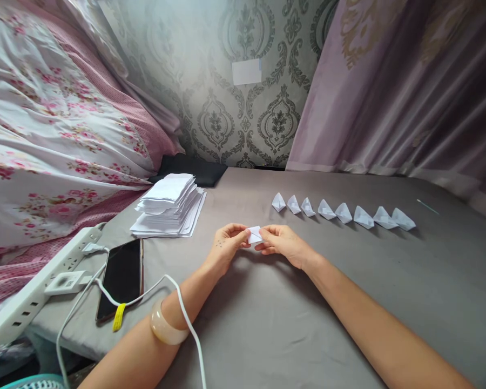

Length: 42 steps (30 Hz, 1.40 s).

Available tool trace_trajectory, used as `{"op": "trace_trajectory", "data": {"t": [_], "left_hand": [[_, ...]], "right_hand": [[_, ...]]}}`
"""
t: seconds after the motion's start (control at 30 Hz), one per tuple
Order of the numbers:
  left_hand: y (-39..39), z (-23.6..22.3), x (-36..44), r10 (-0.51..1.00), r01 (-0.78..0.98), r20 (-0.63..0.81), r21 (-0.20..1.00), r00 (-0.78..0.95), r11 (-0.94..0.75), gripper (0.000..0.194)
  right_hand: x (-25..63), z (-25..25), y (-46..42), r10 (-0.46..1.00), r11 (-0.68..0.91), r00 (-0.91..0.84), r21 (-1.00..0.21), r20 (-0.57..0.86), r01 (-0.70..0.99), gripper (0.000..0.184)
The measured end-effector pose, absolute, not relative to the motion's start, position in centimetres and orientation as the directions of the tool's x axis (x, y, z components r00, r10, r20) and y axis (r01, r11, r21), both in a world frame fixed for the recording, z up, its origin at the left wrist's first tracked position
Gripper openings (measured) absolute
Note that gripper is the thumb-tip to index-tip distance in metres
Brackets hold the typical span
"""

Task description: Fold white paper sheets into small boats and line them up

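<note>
Between my two hands is a small folded piece of white paper, held just above the grey cloth-covered table. My left hand pinches its left edge, thumb on top. From the other side, my right hand grips the right edge between thumb and fingers. A crease line runs across the paper's face; its underside is hidden by fingers. Beyond my right hand stands a row of several folded white paper boats. Left of my left hand rises a stack of white paper sheets.
A black phone, a white power strip and a yellow cable tie lie at the left. A white cable crosses over my left forearm. A thin stick rests at far right. A black flat item lies behind the stack.
</note>
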<state>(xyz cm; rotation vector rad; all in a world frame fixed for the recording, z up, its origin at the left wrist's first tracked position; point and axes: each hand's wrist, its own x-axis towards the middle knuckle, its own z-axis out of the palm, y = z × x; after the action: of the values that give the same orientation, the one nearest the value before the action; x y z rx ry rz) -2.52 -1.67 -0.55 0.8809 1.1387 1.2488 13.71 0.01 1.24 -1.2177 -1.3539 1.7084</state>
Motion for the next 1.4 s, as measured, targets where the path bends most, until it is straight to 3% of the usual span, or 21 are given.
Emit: {"op": "trace_trajectory", "data": {"t": [0.13, 0.23, 0.3, 0.4, 0.53, 0.73, 0.93, 1.03, 1.2, 1.4], "left_hand": [[-1.6, -0.6, -2.6, 0.983, -0.255, -0.180, 0.952, -0.025, 0.167, 0.030], [-1.8, -0.2, -2.6, 0.983, -0.219, -0.178, 0.959, 0.041, 0.182, 0.026], [-1.9, 0.0, -2.6, 0.990, -0.143, -0.115, 0.982, 0.083, 0.126, 0.026], [-2.2, -0.1, -2.7, 0.980, 0.075, 0.077, 0.993, 0.184, -0.092, 0.029], [-2.4, -1.1, -3.1, 0.894, 0.371, 0.282, 0.835, 0.348, -0.407, 0.028], [-1.7, -2.0, -3.7, 0.839, 0.636, 0.270, 0.555, 0.472, -0.536, 0.023], [-1.3, -2.0, -3.8, 0.829, 0.678, 0.220, 0.487, 0.515, -0.550, 0.011], [-1.2, -2.1, -3.9, 0.824, 0.672, 0.238, 0.486, 0.514, -0.559, 0.011], [-1.1, -2.5, -4.0, 0.833, 0.667, 0.258, 0.504, 0.489, -0.548, 0.011], [-1.0, -2.7, -4.0, 0.856, 0.656, 0.252, 0.556, 0.452, -0.510, 0.014]], "right_hand": [[13.4, 0.8, 0.1, 0.918, -0.255, -0.305, -0.966, -0.253, 0.033, 0.021], [14.0, 0.6, 0.6, 0.929, -0.183, -0.303, -0.976, -0.212, 0.121, 0.016], [14.8, 0.5, 1.1, 0.919, -0.090, -0.358, -0.971, -0.167, 0.222, 0.017], [16.0, 0.2, 1.8, 0.883, 0.123, -0.466, -0.928, -0.059, 0.351, 0.020], [16.4, -0.5, 2.4, 0.833, 0.305, -0.553, -0.852, 0.022, 0.426, 0.022], [15.1, -1.4, 2.9, 0.867, 0.350, -0.494, -0.782, 0.062, 0.516, 0.015], [14.8, -2.0, 1.6, 0.861, 0.480, -0.466, -0.633, 0.205, 0.607, 0.014], [14.9, -1.6, 0.1, 0.854, 0.503, -0.485, -0.539, 0.190, 0.675, 0.024], [14.9, -0.5, -1.7, 0.849, 0.522, -0.507, -0.380, 0.149, 0.763, 0.023], [14.6, -0.9, -2.7, 0.832, 0.555, -0.502, -0.348, 0.238, 0.755, 0.019]]}}
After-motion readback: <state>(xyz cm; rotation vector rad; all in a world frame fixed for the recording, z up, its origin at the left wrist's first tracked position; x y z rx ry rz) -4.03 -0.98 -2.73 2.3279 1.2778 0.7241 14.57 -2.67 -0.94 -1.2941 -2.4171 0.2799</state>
